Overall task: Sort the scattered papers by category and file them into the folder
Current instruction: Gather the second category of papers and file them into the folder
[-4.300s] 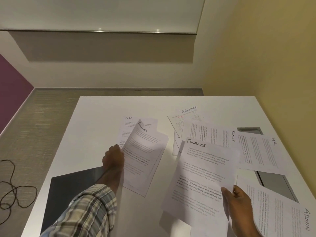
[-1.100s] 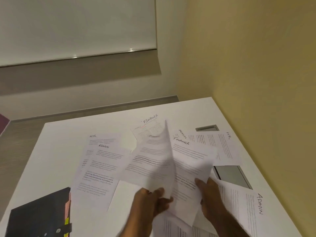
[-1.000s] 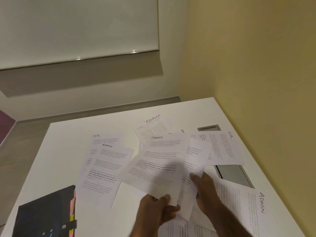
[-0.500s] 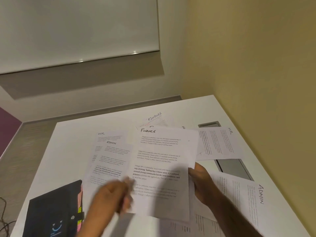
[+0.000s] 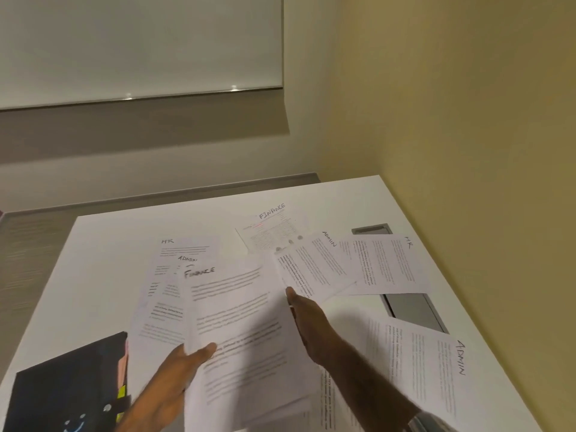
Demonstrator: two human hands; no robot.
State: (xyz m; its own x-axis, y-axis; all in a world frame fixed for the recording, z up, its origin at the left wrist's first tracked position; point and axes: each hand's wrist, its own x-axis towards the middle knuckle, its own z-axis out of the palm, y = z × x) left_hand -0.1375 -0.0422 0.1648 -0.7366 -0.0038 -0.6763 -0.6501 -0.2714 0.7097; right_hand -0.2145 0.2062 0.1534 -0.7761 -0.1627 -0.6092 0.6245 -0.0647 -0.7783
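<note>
A stack of white sheets headed FINANCE (image 5: 237, 322) is held low over the white table (image 5: 109, 244). My left hand (image 5: 184, 366) pinches its lower left edge, thumb on top. My right hand (image 5: 308, 319) grips its right edge. Loose sheets lie around it: HR (image 5: 187, 247) with an ADMIN sheet (image 5: 159, 307) partly under the stack, a FINANCE table sheet (image 5: 271, 229), an ADMIN sheet (image 5: 314, 266), another HR sheet (image 5: 386, 263) and an ADMIN sheet (image 5: 430, 363) at the right. The black folder (image 5: 62, 388) with coloured tabs lies at the near left corner.
A grey cable hatch (image 5: 411, 310) is set into the table beside the yellow wall on the right, partly covered by papers. The table's far and left edges drop to a carpeted floor. A whiteboard hangs on the far wall.
My left hand has come back up and taken the stack's lower left edge. The Finance stack has shifted left, uncovering the ADMIN sheet to its right.
</note>
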